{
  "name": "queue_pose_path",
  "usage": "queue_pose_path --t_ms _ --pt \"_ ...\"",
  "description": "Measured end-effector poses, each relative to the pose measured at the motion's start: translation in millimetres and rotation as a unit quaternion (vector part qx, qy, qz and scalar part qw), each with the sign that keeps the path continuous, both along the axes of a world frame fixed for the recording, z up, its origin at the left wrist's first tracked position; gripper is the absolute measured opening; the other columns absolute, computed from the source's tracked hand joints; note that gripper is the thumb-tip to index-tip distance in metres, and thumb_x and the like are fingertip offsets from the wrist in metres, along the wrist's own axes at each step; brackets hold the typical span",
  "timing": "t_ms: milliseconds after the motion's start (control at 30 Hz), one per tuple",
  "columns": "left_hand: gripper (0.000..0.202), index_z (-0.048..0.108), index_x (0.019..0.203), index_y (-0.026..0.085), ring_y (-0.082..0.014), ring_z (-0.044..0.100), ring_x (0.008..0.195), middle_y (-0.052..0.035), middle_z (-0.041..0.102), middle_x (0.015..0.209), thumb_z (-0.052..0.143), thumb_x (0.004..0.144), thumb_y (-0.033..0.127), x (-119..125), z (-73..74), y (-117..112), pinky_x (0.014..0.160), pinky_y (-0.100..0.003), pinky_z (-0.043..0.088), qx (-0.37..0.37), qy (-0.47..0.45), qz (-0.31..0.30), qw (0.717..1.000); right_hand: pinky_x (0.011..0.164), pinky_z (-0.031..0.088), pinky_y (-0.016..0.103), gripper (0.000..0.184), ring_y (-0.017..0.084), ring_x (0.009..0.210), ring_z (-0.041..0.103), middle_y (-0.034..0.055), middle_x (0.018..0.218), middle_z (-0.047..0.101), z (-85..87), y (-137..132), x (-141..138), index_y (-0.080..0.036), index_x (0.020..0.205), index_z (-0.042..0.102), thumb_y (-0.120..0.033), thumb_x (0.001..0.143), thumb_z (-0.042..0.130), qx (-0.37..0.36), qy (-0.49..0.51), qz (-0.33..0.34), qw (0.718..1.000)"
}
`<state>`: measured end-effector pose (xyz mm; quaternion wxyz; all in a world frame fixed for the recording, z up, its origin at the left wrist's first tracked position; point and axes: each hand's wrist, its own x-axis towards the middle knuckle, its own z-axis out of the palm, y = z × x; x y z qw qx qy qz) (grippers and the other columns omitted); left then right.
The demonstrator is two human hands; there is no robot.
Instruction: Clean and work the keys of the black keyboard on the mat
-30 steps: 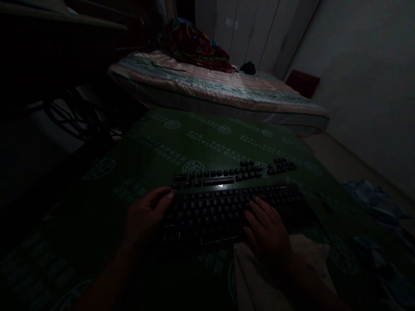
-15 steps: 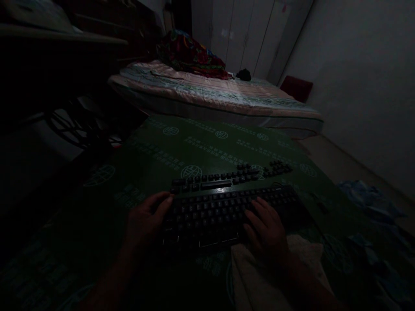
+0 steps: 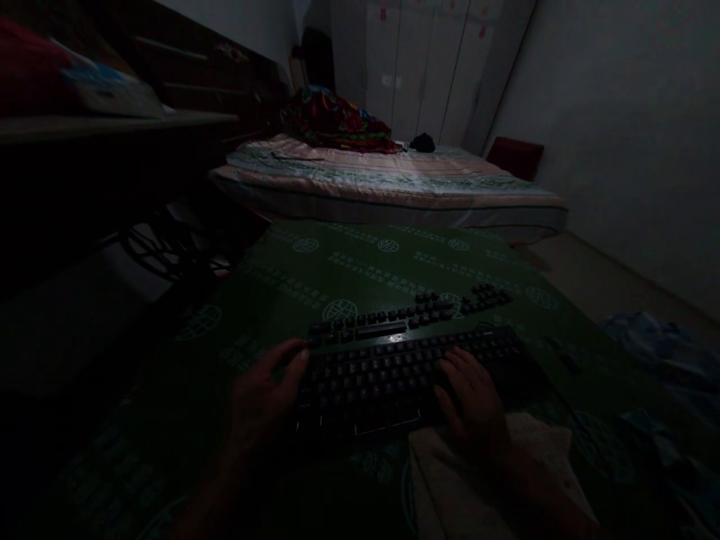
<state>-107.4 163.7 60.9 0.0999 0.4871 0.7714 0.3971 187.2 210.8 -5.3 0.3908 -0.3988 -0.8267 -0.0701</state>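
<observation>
A black keyboard (image 3: 394,371) lies on a green printed mat (image 3: 360,262) in a very dark room. My left hand (image 3: 262,397) grips the keyboard's left end, thumb on top near the upper corner. Resting on the keys at the right half is my right hand (image 3: 472,401), fingers curled down onto them. Loose black keycaps (image 3: 410,311) lie in rows on the mat just beyond the keyboard. A pale cloth (image 3: 495,480) sits under my right wrist.
A low mattress (image 3: 394,180) with a striped sheet and a red patterned bundle (image 3: 331,120) lies beyond the mat. White cupboard doors (image 3: 427,67) stand at the back. A dark table and metal treadle frame (image 3: 163,244) are at left. Blue cloth (image 3: 652,345) lies at right.
The view has tilted up and shifted a little. Both hands stay on the keyboard in nearly the same places.
</observation>
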Motion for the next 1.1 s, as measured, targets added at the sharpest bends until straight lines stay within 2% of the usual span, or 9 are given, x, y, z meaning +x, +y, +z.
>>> queue_pose_path --t_ms 100,200,267,367,500,600,867,1100 --pt "0.035 0.067 0.096 0.024 -0.0241 0.068 0.086 -0.004 0.072 0.097 0.049 0.082 0.049 12 14.2 -3 0.075 -0.033 0.055 0.01 0.074 -0.081 0.994 0.094 0.048 0.05 0.032 0.03 0.118 0.052 0.0152 0.115 0.062 -1.7 3 1 -0.014 0.119 0.055 -0.021 0.088 0.05 0.002 0.016 0.0 1.0" --pt "0.031 0.066 0.098 0.02 -0.0253 0.066 0.093 -0.0081 0.07 0.102 0.047 0.084 0.041 33 20.2 -7 0.082 -0.038 0.054 0.039 0.177 -0.203 0.962 0.093 0.049 0.051 0.034 0.029 0.116 0.054 0.0145 0.114 0.063 -3.3 5 2 -0.015 0.122 0.053 -0.02 0.089 0.049 0.003 0.052 0.004 0.999" --pt "0.029 0.063 0.106 0.021 -0.0262 0.062 0.105 -0.0087 0.067 0.111 0.048 0.084 0.032 51 18.1 -9 0.091 -0.043 0.05 0.053 0.237 -0.288 0.926 0.092 0.049 0.051 0.036 0.029 0.115 0.055 0.0143 0.114 0.063 -4.1 6 3 -0.016 0.125 0.052 -0.02 0.089 0.047 -0.002 0.084 0.0 0.996" --pt "0.035 0.059 0.114 0.021 -0.0277 0.054 0.117 -0.0101 0.06 0.124 0.052 0.08 0.021 79 7.5 -10 0.096 -0.047 0.046 0.046 0.28 -0.354 0.891 0.092 0.049 0.05 0.036 0.028 0.113 0.057 0.0134 0.116 0.063 -4.4 8 5 -0.017 0.125 0.053 -0.021 0.091 0.045 -0.01 0.118 -0.017 0.993" --pt "0.032 0.058 0.114 0.018 -0.0291 0.049 0.122 -0.0122 0.059 0.125 0.052 0.083 0.019 106 -11.7 -4 0.099 -0.048 0.044 0.051 0.288 -0.354 0.889 0.092 0.05 0.05 0.033 0.027 0.111 0.058 0.0128 0.116 0.063 -2.7 10 8 -0.019 0.123 0.054 -0.021 0.092 0.044 -0.016 0.133 -0.023 0.991" --pt "0.03 0.059 0.114 0.017 -0.0306 0.05 0.122 -0.0125 0.059 0.126 0.052 0.086 0.024 114 -22.9 1 0.099 -0.051 0.042 0.057 0.284 -0.352 0.89 0.092 0.05 0.049 0.031 0.026 0.11 0.058 0.0128 0.114 0.063 -1.9 11 10 -0.019 0.121 0.055 -0.021 0.092 0.044 -0.023 0.142 -0.022 0.989" --pt "0.035 0.06 0.116 0.018 -0.0324 0.05 0.121 -0.0137 0.057 0.129 0.051 0.09 0.039 109 -40.7 1 0.099 -0.056 0.039 0.057 0.306 -0.349 0.884 0.09 0.052 0.044 0.027 0.025 0.106 0.06 0.0113 0.112 0.065 -0.1 13 16 -0.019 0.113 0.061 -0.025 0.091 0.047 -0.083 0.201 -0.032 0.976" --pt "0.04 0.057 0.12 0.016 -0.0337 0.049 0.122 -0.0162 0.053 0.133 0.058 0.084 0.033 107 -44.9 -1 0.098 -0.056 0.038 0.054 0.353 -0.364 0.86 0.09 0.051 0.042 0.027 0.025 0.102 0.062 0.0111 0.108 0.067 4.1 15 21 -0.018 0.107 0.066 -0.032 0.089 0.051 -0.155 0.286 -0.079 0.942"
